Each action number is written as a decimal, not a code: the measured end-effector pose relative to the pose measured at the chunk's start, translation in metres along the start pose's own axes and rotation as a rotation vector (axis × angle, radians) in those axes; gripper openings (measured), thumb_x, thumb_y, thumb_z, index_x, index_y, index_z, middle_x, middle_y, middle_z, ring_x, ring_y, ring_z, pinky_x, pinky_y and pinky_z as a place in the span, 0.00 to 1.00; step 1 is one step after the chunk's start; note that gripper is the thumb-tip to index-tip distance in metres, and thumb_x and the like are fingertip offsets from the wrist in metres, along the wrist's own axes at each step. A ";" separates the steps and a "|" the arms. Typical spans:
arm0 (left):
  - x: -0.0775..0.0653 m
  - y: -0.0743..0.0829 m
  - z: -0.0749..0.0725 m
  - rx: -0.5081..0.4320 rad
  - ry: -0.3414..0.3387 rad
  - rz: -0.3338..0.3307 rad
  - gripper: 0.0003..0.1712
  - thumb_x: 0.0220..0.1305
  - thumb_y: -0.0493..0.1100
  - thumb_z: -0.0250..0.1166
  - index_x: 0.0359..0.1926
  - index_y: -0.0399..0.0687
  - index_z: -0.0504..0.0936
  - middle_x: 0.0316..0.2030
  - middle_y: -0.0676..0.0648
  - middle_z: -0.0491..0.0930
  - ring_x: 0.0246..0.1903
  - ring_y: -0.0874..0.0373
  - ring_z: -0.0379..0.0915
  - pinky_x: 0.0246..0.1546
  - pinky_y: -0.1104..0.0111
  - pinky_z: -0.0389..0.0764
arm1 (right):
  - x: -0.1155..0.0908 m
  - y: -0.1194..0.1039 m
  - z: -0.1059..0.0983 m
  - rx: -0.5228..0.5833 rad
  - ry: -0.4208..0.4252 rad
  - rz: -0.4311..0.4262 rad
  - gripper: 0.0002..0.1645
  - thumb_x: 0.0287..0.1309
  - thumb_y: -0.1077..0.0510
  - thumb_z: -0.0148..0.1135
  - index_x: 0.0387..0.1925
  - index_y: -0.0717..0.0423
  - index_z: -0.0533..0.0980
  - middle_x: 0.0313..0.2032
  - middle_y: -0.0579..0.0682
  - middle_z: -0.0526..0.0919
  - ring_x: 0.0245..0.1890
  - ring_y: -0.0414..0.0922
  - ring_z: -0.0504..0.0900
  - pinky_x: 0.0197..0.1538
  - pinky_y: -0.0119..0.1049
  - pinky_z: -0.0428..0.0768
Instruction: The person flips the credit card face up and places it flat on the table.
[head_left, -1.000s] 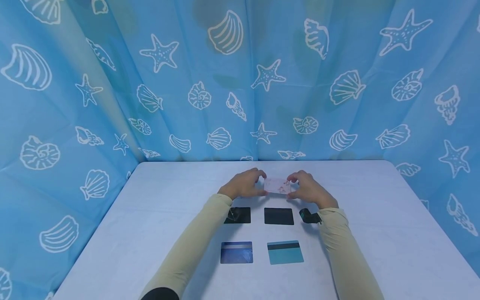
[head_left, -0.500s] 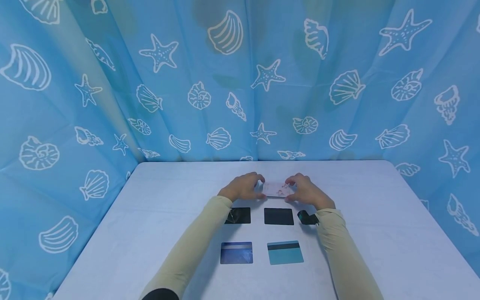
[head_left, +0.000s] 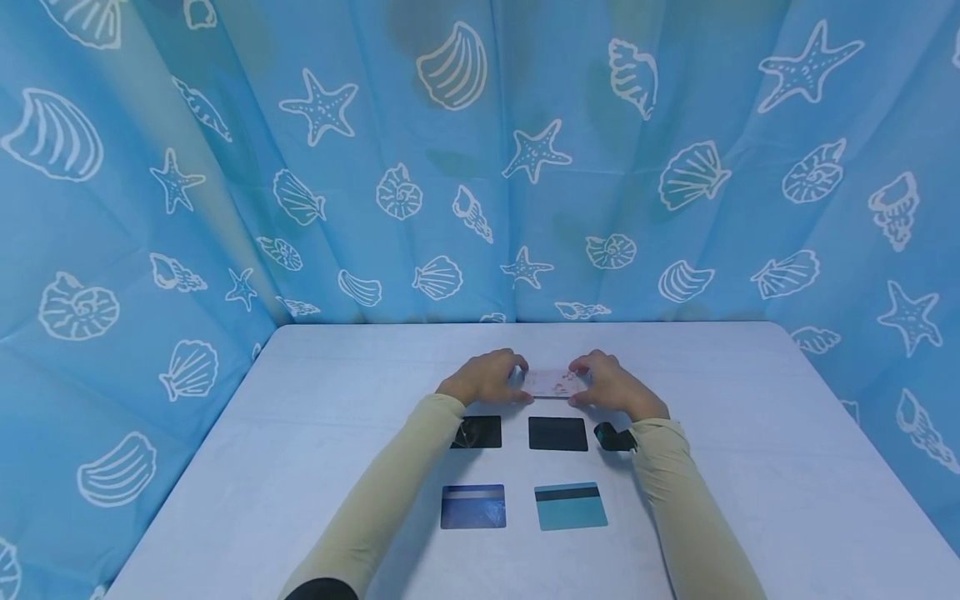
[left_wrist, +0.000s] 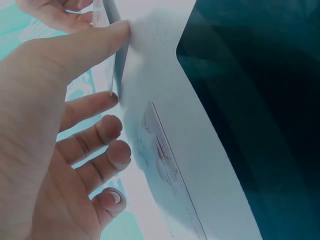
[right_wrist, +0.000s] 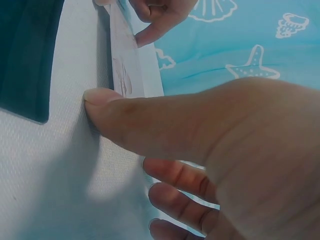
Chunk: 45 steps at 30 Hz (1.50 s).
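Between my two hands, a pale pink-patterned card (head_left: 553,383) is held level, low over the far part of the white table. My left hand (head_left: 487,377) pinches its left end between thumb and index finger, the other fingers bent loosely. At the opposite end, my right hand (head_left: 613,387) grips the card with thumb and fingers on its long edges. The right wrist view shows the card (right_wrist: 120,60) almost edge-on beyond the thumb. Another pale card with a reddish pattern (left_wrist: 162,152) lies beside my left fingers in the left wrist view; the head view hides it.
Nearer me lie two black cards, one (head_left: 487,432) partly behind my left wrist, the other (head_left: 558,434) in the middle. A blue card (head_left: 473,507) and a teal striped card (head_left: 571,506) form the front row. A blue seashell curtain (head_left: 480,167) hangs behind the table.
Both hands have come down and slightly toward me with the pink-patterned card, which now lies flatter and closer to the tabletop. The other cards have not moved.
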<state>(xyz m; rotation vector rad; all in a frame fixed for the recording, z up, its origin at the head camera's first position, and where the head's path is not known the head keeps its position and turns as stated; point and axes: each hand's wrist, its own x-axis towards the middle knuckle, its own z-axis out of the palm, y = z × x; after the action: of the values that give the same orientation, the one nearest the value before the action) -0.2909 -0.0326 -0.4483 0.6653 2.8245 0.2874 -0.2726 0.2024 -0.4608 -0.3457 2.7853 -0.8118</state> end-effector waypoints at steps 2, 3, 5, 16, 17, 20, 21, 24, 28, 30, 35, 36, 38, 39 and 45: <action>0.000 0.000 0.000 0.003 -0.002 0.002 0.35 0.64 0.63 0.70 0.68 0.58 0.77 0.60 0.52 0.80 0.52 0.58 0.76 0.64 0.59 0.78 | 0.000 0.001 0.000 0.000 -0.001 0.001 0.37 0.54 0.57 0.78 0.65 0.61 0.75 0.60 0.63 0.75 0.57 0.58 0.70 0.67 0.60 0.73; 0.000 0.000 0.000 0.003 -0.003 0.003 0.34 0.64 0.63 0.70 0.67 0.58 0.77 0.60 0.52 0.80 0.52 0.58 0.76 0.64 0.59 0.79 | 0.000 0.001 0.001 0.001 -0.002 0.002 0.37 0.54 0.57 0.78 0.65 0.62 0.75 0.61 0.63 0.75 0.57 0.58 0.70 0.67 0.60 0.73; 0.000 0.000 0.000 0.002 -0.004 0.004 0.34 0.64 0.62 0.70 0.68 0.57 0.77 0.60 0.52 0.80 0.52 0.58 0.76 0.64 0.59 0.79 | 0.000 0.001 0.001 0.002 -0.004 0.006 0.38 0.55 0.57 0.78 0.65 0.62 0.75 0.61 0.63 0.75 0.57 0.58 0.70 0.67 0.60 0.73; 0.002 0.001 -0.001 -0.010 -0.001 0.006 0.34 0.63 0.61 0.72 0.67 0.56 0.77 0.60 0.50 0.80 0.52 0.57 0.75 0.63 0.59 0.79 | 0.001 0.001 0.001 0.019 0.005 0.017 0.38 0.54 0.56 0.78 0.66 0.61 0.75 0.61 0.62 0.74 0.57 0.58 0.69 0.68 0.61 0.71; 0.002 0.001 -0.002 -0.010 0.000 0.007 0.34 0.63 0.61 0.72 0.67 0.56 0.78 0.60 0.50 0.80 0.51 0.57 0.75 0.63 0.59 0.79 | 0.001 0.001 0.001 0.019 0.006 0.017 0.38 0.54 0.57 0.78 0.66 0.60 0.75 0.61 0.62 0.74 0.57 0.58 0.69 0.68 0.61 0.71; 0.002 0.001 -0.002 -0.006 -0.001 0.010 0.34 0.63 0.61 0.72 0.67 0.55 0.78 0.59 0.50 0.80 0.51 0.57 0.76 0.62 0.59 0.79 | 0.001 0.001 0.001 0.023 0.006 0.019 0.38 0.55 0.57 0.78 0.65 0.60 0.75 0.61 0.62 0.74 0.57 0.58 0.69 0.68 0.61 0.71; 0.002 0.001 -0.002 -0.003 -0.001 0.010 0.34 0.63 0.61 0.72 0.67 0.56 0.77 0.59 0.50 0.80 0.51 0.57 0.76 0.62 0.60 0.80 | 0.001 0.001 0.001 0.026 0.006 0.021 0.38 0.54 0.57 0.78 0.65 0.60 0.75 0.61 0.62 0.74 0.57 0.58 0.69 0.68 0.61 0.71; 0.001 0.000 -0.001 0.001 -0.001 0.009 0.35 0.63 0.61 0.72 0.67 0.56 0.77 0.58 0.51 0.80 0.50 0.58 0.76 0.62 0.60 0.80 | 0.001 0.001 0.002 0.033 0.005 0.023 0.37 0.55 0.56 0.78 0.65 0.60 0.75 0.61 0.63 0.74 0.57 0.58 0.69 0.68 0.61 0.71; 0.000 -0.001 -0.001 -0.007 0.004 0.012 0.35 0.63 0.62 0.72 0.67 0.57 0.77 0.57 0.52 0.81 0.49 0.58 0.76 0.62 0.60 0.80 | -0.001 0.002 0.002 0.034 0.007 0.030 0.38 0.55 0.56 0.78 0.66 0.59 0.75 0.62 0.62 0.74 0.58 0.58 0.69 0.69 0.62 0.71; -0.001 -0.001 -0.001 -0.011 0.006 0.016 0.35 0.63 0.62 0.72 0.67 0.57 0.77 0.57 0.52 0.81 0.49 0.58 0.76 0.61 0.61 0.80 | -0.001 0.001 0.002 0.032 0.009 0.030 0.38 0.55 0.56 0.78 0.66 0.58 0.75 0.62 0.62 0.74 0.58 0.58 0.70 0.69 0.62 0.71; 0.000 -0.001 0.000 -0.003 0.003 0.016 0.35 0.63 0.62 0.72 0.68 0.57 0.77 0.56 0.52 0.81 0.48 0.59 0.76 0.60 0.62 0.80 | -0.001 0.001 0.002 0.031 0.006 0.037 0.38 0.55 0.55 0.78 0.66 0.58 0.74 0.62 0.62 0.74 0.58 0.58 0.70 0.69 0.62 0.71; 0.000 -0.001 0.001 -0.001 0.002 0.014 0.35 0.63 0.62 0.72 0.68 0.57 0.77 0.57 0.52 0.81 0.48 0.59 0.76 0.60 0.62 0.80 | -0.001 0.002 0.002 0.031 0.004 0.039 0.38 0.55 0.55 0.78 0.66 0.58 0.74 0.63 0.62 0.74 0.58 0.58 0.70 0.69 0.62 0.71; 0.000 -0.001 0.001 0.003 0.001 0.012 0.35 0.63 0.62 0.72 0.68 0.57 0.77 0.57 0.52 0.81 0.48 0.59 0.76 0.60 0.62 0.80 | -0.001 0.002 0.002 0.031 0.001 0.043 0.38 0.55 0.55 0.78 0.66 0.58 0.74 0.63 0.62 0.73 0.59 0.58 0.69 0.69 0.62 0.71; 0.000 -0.001 0.001 0.005 0.001 0.013 0.35 0.63 0.62 0.72 0.68 0.57 0.77 0.57 0.52 0.81 0.48 0.59 0.76 0.60 0.62 0.80 | -0.001 0.002 0.003 0.031 0.000 0.043 0.38 0.55 0.55 0.78 0.66 0.58 0.74 0.63 0.62 0.73 0.59 0.58 0.69 0.69 0.62 0.71; 0.000 -0.001 0.001 0.009 0.002 0.021 0.35 0.64 0.62 0.72 0.68 0.57 0.77 0.57 0.51 0.81 0.48 0.59 0.75 0.60 0.61 0.80 | -0.001 0.001 0.003 0.033 0.003 0.045 0.39 0.55 0.55 0.78 0.67 0.58 0.74 0.63 0.62 0.73 0.58 0.58 0.70 0.69 0.62 0.70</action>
<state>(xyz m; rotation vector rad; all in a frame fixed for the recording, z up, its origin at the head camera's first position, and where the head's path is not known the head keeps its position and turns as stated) -0.2914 -0.0332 -0.4494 0.6970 2.8235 0.2788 -0.2712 0.2023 -0.4638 -0.2750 2.7681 -0.8478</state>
